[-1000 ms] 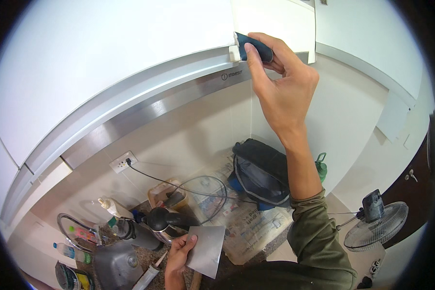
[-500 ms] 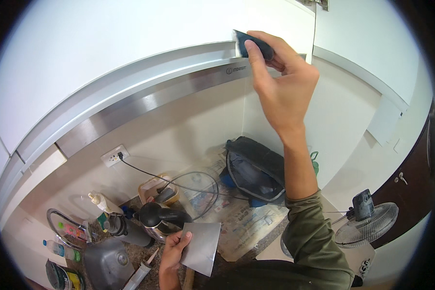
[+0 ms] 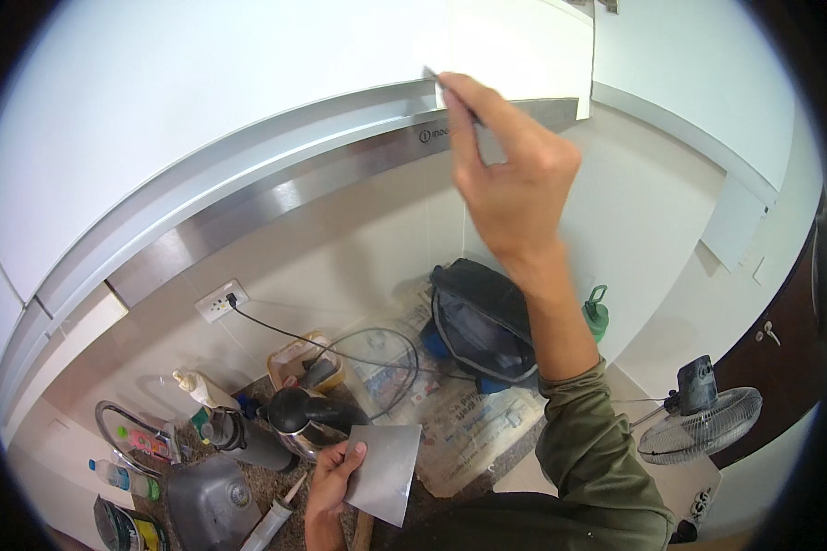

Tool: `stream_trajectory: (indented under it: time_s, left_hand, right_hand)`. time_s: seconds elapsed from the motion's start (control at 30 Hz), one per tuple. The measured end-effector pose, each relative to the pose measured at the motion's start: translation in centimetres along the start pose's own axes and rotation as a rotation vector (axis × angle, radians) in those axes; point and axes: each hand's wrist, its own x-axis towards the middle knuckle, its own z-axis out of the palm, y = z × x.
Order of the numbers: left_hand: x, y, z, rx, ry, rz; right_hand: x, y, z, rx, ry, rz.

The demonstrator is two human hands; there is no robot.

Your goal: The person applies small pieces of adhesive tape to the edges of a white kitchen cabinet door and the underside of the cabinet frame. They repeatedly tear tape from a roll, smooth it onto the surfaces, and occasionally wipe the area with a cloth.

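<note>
My right hand is raised high at the white cabinet front, pinching a dark flat scraper, seen almost edge-on. Its tip lies at the panel's lower edge, by the seam where the grey handle channel ends at a white panel. I cannot tell whether the tip touches. Just below runs the brushed-steel hood strip. Low down, my left hand grips a thin square metal plate by its left edge, thumb on its face.
Beneath stands a counter with a sink, an electric kettle, a grey bottle, a sealant tube and a plastic tub. A black bag sits on newspaper. A cord loops from the socket. Right: a fan.
My right hand has shifted slightly left and down and turned the scraper, which showed its broad face with white material on its edge before. The left hand keeps the plate almost still.
</note>
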Motion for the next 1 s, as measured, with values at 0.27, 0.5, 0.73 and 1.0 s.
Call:
stream_trajectory:
  time_s: [0.27,0.5,0.73,1.0]
  left_hand:
    - [-0.2,0.1,0.2,0.003,-0.003,0.044]
    - [-1.1,-0.2,0.4,-0.029,0.025,0.064]
    - [-2.7,-0.3,0.7,-0.029,0.089,0.063]
    - [-5.0,-0.7,1.3,-0.058,0.157,0.100]
  right_hand:
    - [-1.9,-0.1,-1.5,0.336,0.040,0.195]
    - [-1.2,1.9,-0.5,0.311,0.126,0.188]
    - [-0.5,0.4,0.8,0.019,0.094,0.014]
    - [-1.6,-2.4,-0.3,0.248,0.046,0.045]
